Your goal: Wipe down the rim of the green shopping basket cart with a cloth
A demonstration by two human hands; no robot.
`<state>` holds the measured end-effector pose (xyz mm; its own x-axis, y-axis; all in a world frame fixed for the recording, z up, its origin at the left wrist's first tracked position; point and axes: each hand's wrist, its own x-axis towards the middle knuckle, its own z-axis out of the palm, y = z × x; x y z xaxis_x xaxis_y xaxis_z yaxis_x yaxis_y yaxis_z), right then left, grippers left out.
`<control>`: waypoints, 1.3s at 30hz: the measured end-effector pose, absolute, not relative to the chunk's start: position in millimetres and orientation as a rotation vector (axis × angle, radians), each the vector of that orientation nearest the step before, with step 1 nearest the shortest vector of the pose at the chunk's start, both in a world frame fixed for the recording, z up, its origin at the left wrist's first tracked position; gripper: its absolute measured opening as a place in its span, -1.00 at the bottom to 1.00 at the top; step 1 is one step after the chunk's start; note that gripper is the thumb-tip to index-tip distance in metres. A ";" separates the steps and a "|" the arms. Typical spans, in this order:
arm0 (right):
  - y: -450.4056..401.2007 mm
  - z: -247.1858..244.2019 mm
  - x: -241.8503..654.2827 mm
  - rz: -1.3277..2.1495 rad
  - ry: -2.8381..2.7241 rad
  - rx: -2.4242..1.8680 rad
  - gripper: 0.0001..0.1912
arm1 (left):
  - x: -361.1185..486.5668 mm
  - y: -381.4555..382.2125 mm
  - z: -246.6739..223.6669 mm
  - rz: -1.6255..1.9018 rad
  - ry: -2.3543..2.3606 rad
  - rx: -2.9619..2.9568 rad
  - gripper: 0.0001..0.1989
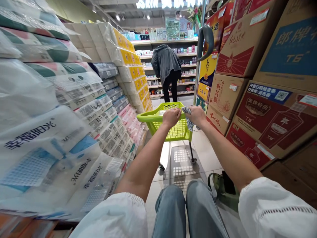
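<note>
A lime-green shopping cart (178, 132) stands in front of my knees, its handle bar turned toward me. My left hand (171, 118) is closed around the handle bar near its middle. Just right of it, my right hand (196, 115) is closed on a striped grey-and-white cloth (189, 123), which hangs down beside the cart's right end. The cloth touches the handle there. Something pale lies inside the basket, mostly hidden by the rim and my left hand. A dark green bag (224, 191) rests on the floor beside my right leg.
Packs of tissue paper (81, 89) are stacked high on the left. Cardboard boxes (274, 115) rise on the right, beside a door with a grey pull handle (205, 43). Ahead, a person in a dark jacket (165, 62) bends toward stocked shelves (187, 69). Tiled floor (205, 152) runs between.
</note>
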<state>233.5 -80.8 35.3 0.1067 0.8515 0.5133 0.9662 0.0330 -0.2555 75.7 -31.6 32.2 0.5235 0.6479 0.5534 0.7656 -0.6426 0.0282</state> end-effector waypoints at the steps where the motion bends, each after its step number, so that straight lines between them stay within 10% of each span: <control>1: -79.6 35.4 245.2 -0.255 -1.752 -1.850 -0.70 | 74.4 -31.1 31.5 -0.791 -1.184 -2.554 -0.58; 39: -64.7 39.6 248.4 -0.084 -1.712 -1.842 -0.66 | 59.9 -33.5 29.3 -0.829 -1.234 -2.518 -0.61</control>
<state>248.4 -64.7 39.6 0.1596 0.8824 0.4426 0.9217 0.0274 -0.3870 59.9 -33.5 29.3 0.4891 0.6570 0.5737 0.7796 -0.6243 0.0504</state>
